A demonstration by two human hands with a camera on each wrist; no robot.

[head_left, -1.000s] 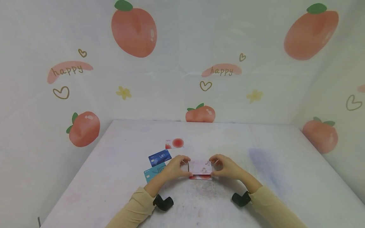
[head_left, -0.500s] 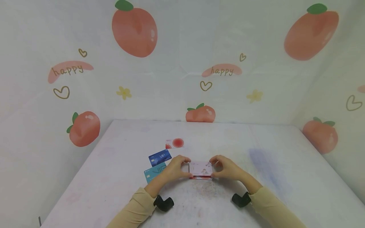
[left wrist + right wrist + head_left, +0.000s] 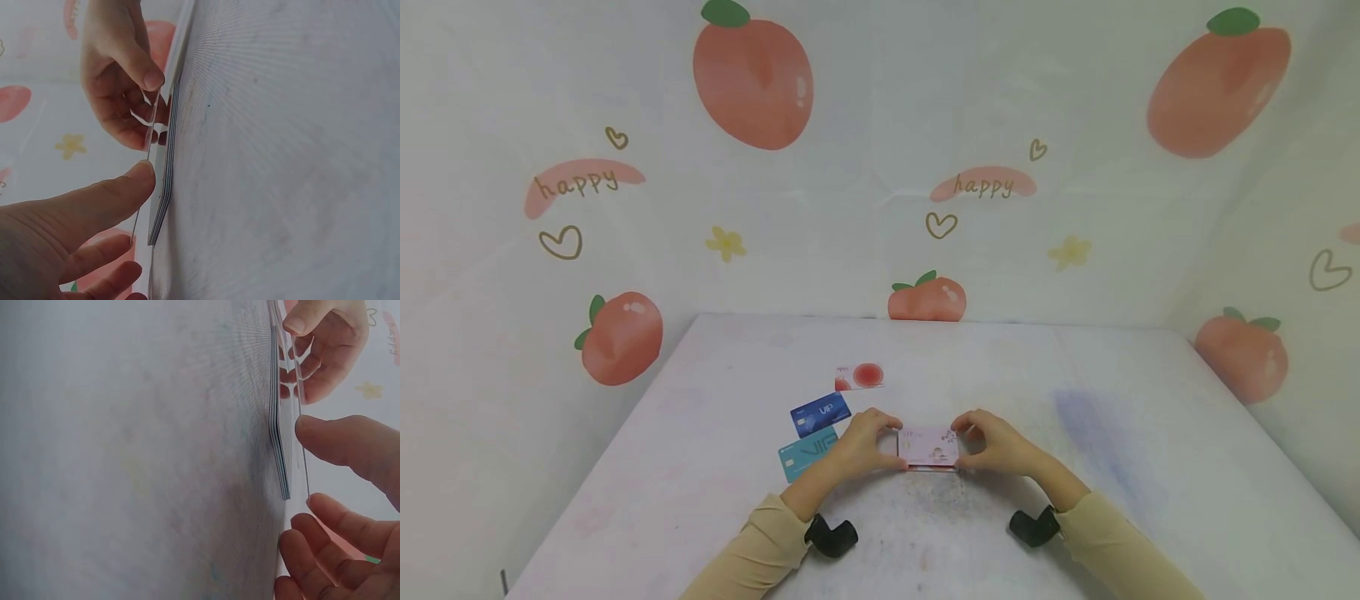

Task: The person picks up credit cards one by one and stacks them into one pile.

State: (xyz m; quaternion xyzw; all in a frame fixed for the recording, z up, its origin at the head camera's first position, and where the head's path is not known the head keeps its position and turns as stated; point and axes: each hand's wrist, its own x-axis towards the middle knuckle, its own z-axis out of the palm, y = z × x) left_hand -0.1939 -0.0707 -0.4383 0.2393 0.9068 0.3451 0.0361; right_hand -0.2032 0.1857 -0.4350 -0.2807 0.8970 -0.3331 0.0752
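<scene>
A pale pink card [image 3: 928, 446] with floral print hangs level between both hands at the middle of the table. My left hand [image 3: 863, 443] pinches its left end, thumb at the near corner and a finger at the far one. On the opposite end, my right hand [image 3: 997, 442] grips it the same way. Just beneath lies a neat stack of cards [image 3: 164, 187], with a narrow gap between it and the held card in both wrist views. From the head view only a thin red near edge of the stack shows; the pink card covers the rest.
Left of the hands lie a dark blue VIP card [image 3: 820, 414] and a teal VIP card [image 3: 805, 454], the latter partly behind the left forearm. Farther back is a white card with a red circle [image 3: 860, 377]. A peach-printed backdrop [image 3: 880, 125] stands behind the white table [image 3: 1150, 367].
The pink card has come slightly nearer the person and now covers more of the stack's red near edge. Both hands keep their hold; the loose cards have not moved.
</scene>
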